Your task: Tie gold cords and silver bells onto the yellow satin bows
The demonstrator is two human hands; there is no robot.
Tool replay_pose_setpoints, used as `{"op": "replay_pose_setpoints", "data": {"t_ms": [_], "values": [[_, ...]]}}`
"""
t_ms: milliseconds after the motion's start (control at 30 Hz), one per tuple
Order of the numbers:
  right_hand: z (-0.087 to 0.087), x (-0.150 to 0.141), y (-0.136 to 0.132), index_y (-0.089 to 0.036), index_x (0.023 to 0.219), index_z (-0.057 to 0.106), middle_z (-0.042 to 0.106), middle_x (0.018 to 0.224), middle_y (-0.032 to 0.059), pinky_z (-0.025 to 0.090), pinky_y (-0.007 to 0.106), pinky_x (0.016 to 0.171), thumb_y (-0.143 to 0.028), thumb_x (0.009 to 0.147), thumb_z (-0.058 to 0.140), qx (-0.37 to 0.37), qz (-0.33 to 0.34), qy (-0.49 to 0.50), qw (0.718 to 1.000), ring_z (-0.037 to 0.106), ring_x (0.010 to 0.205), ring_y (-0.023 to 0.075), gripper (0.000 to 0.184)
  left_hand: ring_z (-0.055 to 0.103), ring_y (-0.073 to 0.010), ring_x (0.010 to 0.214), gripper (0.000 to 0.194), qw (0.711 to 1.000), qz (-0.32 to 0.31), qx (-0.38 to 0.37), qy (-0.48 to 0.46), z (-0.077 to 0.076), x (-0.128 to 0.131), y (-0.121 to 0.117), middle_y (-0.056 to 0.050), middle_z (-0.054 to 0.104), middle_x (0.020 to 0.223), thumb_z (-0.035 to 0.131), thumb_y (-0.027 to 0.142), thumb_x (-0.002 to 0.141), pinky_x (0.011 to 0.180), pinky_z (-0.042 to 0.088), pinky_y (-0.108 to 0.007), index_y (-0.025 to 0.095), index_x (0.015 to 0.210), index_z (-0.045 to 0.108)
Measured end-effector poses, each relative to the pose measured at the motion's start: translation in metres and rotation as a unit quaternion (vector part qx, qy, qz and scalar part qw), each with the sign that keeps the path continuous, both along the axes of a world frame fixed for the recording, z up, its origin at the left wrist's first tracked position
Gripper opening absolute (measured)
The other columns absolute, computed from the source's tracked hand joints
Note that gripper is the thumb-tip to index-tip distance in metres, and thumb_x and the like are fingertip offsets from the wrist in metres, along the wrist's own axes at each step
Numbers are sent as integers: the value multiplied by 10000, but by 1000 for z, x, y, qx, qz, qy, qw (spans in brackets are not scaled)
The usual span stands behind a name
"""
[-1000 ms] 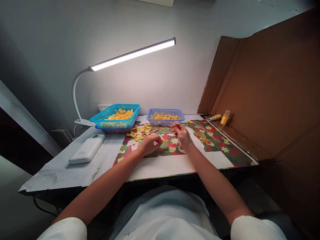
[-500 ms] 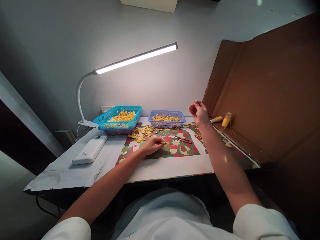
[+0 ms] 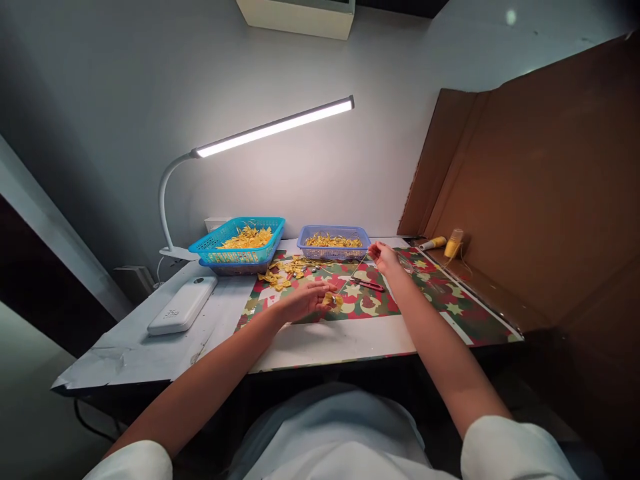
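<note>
My left hand [image 3: 306,301] is closed on a small yellow ribbon bow [image 3: 333,301], low over the patterned sheet. From the bow a thin gold cord [image 3: 356,268] runs up and right to my right hand [image 3: 384,257], whose fingertips pinch its other end. A red-handled cutter [image 3: 369,285] lies on the sheet between and behind the hands. Beyond my left hand are loose yellow bows [image 3: 274,280] and several small silvery pieces. A shiny bit shows at the bow, too small to make out clearly.
A turquoise basket [image 3: 200,248] of yellow bows sits stacked at back left, and a periwinkle basket [image 3: 334,254] of gold cords behind the sheet. A white power bank [image 3: 184,305], desk lamp [image 3: 275,125], cardboard wall [image 3: 525,187] and yellow-capped bottle [image 3: 453,244] surround the work area.
My right hand swung up and right, drawing the cord out, then came back down toward the sheet. My left hand stayed low with the bow, its fingers now straighter. The cutter came into sight.
</note>
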State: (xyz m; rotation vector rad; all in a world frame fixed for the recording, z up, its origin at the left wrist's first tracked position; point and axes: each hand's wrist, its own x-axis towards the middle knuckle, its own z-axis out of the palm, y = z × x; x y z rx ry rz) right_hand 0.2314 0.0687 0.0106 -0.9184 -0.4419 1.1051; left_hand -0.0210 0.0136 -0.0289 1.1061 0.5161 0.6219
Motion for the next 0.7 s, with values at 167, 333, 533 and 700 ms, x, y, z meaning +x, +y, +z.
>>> {"op": "replay_pose_setpoints", "data": {"t_ms": [167,333,533,700], "values": [[-15,-7,7,-169,648,503,582,461,-48,494,119,441,-57,892,518,-17,-2,-6,1000,569,404,57,269,636,-104,612,426,999,9,52,-6,-1,1,-3,-6,655,699,881,259,558,594,477,-207,120,876,635],[-22,-10,13,-167,649,497,578,457,-45,484,120,432,-46,900,496,-27,-4,-22,999,555,391,54,279,593,-82,554,374,997,-6,71,19,2,2,-9,-11,663,677,872,263,572,570,446,-216,114,814,629],[-27,-6,15,-175,649,486,569,451,-53,475,121,437,-61,895,513,-18,-16,-56,998,550,393,55,273,630,-104,662,400,993,-36,96,56,2,0,-10,-32,696,757,871,209,555,594,447,-208,120,868,638],[-30,-4,21,-179,631,477,564,447,-47,493,153,455,-52,875,506,11,-26,-96,995,546,393,66,277,614,-120,649,405,971,-38,199,128,5,-5,-12,-40,694,809,784,260,647,569,451,-230,144,993,609]]}}
